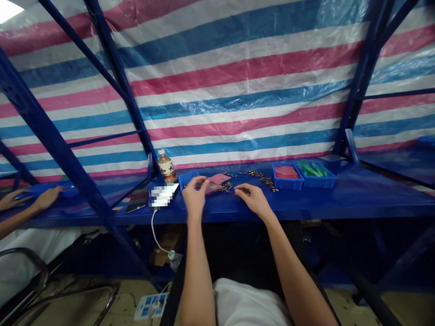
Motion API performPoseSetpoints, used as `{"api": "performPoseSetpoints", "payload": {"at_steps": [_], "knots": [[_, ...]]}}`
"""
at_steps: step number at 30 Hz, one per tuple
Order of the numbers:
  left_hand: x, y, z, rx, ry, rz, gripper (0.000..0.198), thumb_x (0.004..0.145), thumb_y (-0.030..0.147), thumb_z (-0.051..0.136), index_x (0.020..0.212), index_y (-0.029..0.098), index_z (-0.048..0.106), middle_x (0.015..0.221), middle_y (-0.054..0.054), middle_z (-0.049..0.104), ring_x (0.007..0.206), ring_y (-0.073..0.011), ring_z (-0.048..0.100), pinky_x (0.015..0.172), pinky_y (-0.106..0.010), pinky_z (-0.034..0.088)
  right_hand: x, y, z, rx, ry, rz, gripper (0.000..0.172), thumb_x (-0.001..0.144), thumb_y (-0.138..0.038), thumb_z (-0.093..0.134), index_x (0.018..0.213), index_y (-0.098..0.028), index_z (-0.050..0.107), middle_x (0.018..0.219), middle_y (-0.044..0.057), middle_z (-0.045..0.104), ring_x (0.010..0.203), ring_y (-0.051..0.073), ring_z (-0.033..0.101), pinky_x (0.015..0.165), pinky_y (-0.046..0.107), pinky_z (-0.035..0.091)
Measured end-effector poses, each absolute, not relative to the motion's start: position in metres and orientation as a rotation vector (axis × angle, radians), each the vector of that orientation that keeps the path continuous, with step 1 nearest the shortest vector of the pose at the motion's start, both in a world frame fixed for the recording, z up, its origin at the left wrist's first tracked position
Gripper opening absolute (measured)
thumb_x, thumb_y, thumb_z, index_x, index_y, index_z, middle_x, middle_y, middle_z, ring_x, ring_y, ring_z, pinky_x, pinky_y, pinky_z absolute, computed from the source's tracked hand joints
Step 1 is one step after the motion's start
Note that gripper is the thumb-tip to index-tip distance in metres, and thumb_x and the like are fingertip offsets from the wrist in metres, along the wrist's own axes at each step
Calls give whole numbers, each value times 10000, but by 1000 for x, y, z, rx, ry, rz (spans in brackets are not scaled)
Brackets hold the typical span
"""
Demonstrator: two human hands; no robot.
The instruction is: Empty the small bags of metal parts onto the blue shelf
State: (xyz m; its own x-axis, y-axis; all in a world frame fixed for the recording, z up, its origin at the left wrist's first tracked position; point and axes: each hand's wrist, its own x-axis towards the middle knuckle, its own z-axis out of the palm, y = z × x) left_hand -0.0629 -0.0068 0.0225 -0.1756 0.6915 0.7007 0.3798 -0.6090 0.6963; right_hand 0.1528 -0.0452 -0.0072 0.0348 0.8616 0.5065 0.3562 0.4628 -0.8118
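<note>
My left hand [195, 192] is closed at the fingertips on a small clear plastic bag [211, 186], just right of a blue bin [188, 177]. Pink sheets [221, 178] lie behind and beside the bag. To the right, my right hand [249, 195] is held low over the table with its fingers curled together; whatever they hold, if anything, is too small to make out. Small brass-coloured pieces [227, 186] lie between my hands, and more of them [262, 177] are scattered behind my right hand.
Blue bins with pink pieces [286, 172] and green packets [312, 169] stand on the blue table [364, 191] at right. A bottle [166, 167], a lit phone with a cable [164, 196] and a dark phone [137, 202] are at left. Another person's hands [47, 198] work farther left.
</note>
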Motion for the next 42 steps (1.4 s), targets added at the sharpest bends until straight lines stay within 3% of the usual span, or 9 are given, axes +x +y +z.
{"api": "performPoseSetpoints", "payload": {"at_steps": [3,9,13,16,19,23,29,36,42], "knots": [[-90,6,35,1873,1661,1903,169,858,327,638,948,199,702,885,-57,729,845,-218,666,835,-343,492,152,-46,-6,-1103,-1569,541,256,865,-391,590,952,-192,727,849,59,751,806,211,701,747,311,527],[-98,20,34,2037,2203,1440,199,877,306,615,1022,213,714,1054,-134,706,1103,-363,554,951,-525,364,151,-45,-7,-1147,-1596,460,238,876,-372,572,927,-202,731,881,55,753,822,214,695,761,315,515],[-66,9,22,2225,2012,1541,200,910,317,579,1030,241,719,1075,-117,703,1084,-341,552,938,-487,378,150,-43,-8,-1181,-1607,392,232,880,-350,555,922,-210,735,897,56,749,830,217,680,764,321,501],[-32,3,13,2384,1675,1301,127,879,275,634,928,216,735,935,-108,724,939,-278,628,871,-392,438,152,-44,-8,-1190,-1605,381,248,886,-355,539,924,-210,736,904,56,748,830,216,673,763,320,494],[-5,2,6,2337,1577,1130,154,812,194,703,961,208,741,909,-113,731,882,-264,668,775,-337,477,153,-46,-6,-1176,-1596,403,262,893,-363,528,923,-206,735,906,52,749,834,212,673,748,308,488],[6,4,2,2289,1638,1099,141,810,126,675,900,199,756,893,-150,729,873,-297,682,745,-352,493,152,-49,-4,-1153,-1584,422,251,892,-355,531,917,-209,733,909,49,750,846,213,677,748,303,488],[1,4,-3,2286,1585,1107,56,821,137,675,812,181,708,888,-132,713,856,-269,675,776,-347,500,151,-48,-6,-1165,-1582,424,246,896,-356,528,906,-211,727,901,51,745,841,214,675,768,317,492],[0,-10,-10,2263,1245,1256,74,938,231,533,927,188,593,934,-75,670,850,-208,635,791,-318,475,151,-43,-11,-1198,-1511,391,259,881,-360,549,1020,-189,684,974,80,730,879,209,666,780,312,497],[-1,-18,-11,2354,1120,1181,89,980,272,443,978,210,506,958,-54,610,899,-204,577,799,-308,436,151,-45,-8,-1184,-1598,398,241,904,-381,501,874,-205,664,851,51,714,797,203,655,734,307,475]]}}
